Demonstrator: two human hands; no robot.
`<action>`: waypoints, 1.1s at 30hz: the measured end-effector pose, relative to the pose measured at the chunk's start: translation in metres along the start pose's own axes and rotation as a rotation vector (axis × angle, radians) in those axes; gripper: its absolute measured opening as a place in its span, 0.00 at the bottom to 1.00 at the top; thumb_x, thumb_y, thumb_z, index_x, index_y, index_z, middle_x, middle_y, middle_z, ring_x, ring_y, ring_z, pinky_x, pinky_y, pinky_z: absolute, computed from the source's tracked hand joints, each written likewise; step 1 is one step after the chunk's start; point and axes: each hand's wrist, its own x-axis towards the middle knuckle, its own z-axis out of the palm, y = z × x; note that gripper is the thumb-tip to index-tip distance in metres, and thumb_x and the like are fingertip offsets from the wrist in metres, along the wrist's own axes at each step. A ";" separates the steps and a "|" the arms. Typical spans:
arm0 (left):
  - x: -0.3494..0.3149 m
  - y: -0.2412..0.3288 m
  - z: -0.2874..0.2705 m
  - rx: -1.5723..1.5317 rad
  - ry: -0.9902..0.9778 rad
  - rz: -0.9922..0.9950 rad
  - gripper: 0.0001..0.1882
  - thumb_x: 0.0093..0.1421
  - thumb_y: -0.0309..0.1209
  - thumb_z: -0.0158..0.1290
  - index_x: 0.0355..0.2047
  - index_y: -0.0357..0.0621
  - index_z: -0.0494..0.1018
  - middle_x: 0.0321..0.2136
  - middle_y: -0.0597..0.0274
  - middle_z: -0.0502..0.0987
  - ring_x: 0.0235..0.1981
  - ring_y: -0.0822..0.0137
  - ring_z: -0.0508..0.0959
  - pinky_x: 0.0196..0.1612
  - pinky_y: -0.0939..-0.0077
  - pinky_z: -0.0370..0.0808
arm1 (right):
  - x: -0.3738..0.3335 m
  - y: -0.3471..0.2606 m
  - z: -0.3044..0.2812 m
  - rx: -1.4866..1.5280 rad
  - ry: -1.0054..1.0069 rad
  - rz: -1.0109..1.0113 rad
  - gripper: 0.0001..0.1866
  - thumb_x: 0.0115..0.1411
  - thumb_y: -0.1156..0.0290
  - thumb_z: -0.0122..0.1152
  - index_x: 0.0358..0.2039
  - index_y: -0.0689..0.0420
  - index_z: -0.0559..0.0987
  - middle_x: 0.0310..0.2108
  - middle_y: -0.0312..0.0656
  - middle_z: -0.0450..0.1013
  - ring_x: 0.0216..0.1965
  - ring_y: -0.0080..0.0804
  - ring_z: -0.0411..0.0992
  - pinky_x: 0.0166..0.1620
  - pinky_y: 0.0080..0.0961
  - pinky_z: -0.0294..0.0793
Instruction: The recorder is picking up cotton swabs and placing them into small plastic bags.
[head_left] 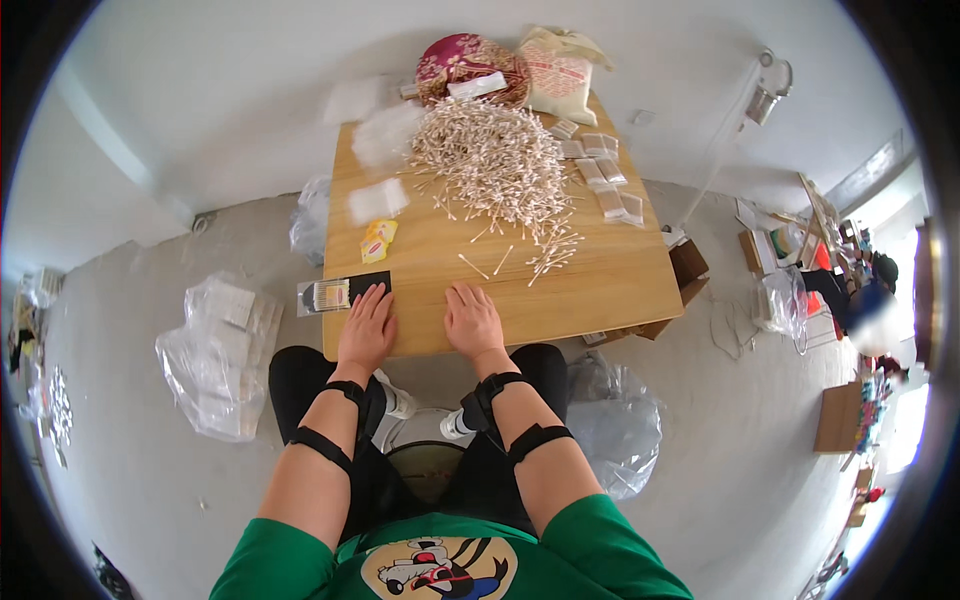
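Observation:
My left hand (368,328) lies flat at the table's near edge, fingers stretched forward, its fingertips on or beside a small black mat (374,281). Left of those fingers is a clear packet of cotton swabs (328,295) with a yellow label. Also palm down, my right hand (472,316) rests on the wooden table (570,302) near its front edge and holds nothing. Beyond both hands spreads a big heap of loose cotton swabs (500,165), with a few strays in front of it. Yellow printed cards (378,241) lie ahead of my left hand.
Clear plastic bags (378,201) lie at the table's left, filled swab packs (602,172) at its right. A patterned maroon cushion-like bundle (455,62) and a cream sack (558,78) stand at the back. Bagged white packs (225,355) sit on the floor; a person (868,305) is far right.

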 end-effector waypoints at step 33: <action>0.002 0.002 -0.007 0.023 -0.029 -0.007 0.22 0.63 0.36 0.48 0.55 0.42 0.68 0.61 0.55 0.66 0.64 0.57 0.62 0.67 0.59 0.57 | 0.006 -0.007 -0.010 -0.011 0.012 -0.034 0.17 0.51 0.73 0.57 0.43 0.59 0.74 0.48 0.45 0.71 0.49 0.43 0.69 0.52 0.38 0.70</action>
